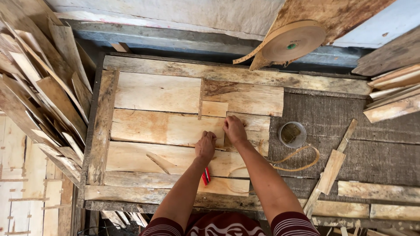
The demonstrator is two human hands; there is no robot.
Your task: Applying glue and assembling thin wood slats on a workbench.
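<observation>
Several thin wood veneer sheets (157, 91) lie edge to edge on a wooden table (101, 126). My left hand (205, 145) is closed and presses down on the seam between two sheets near the middle. My right hand (234, 129) rests just beside it, fingers curled on the edge of a smaller veneer piece (253, 124). Whether either hand pinches the tape strip is hidden. A loose curl of brown paper tape (297, 161) trails to the right of my right forearm. A red-handled tool (206, 176) lies under my left forearm.
A big roll of brown tape (293, 41) leans at the back. A small round dish (292, 134) sits on dark matting at the right. Veneer stacks (39, 96) lean at the left; more strips (391, 96) and a wooden stick (332, 168) lie at the right.
</observation>
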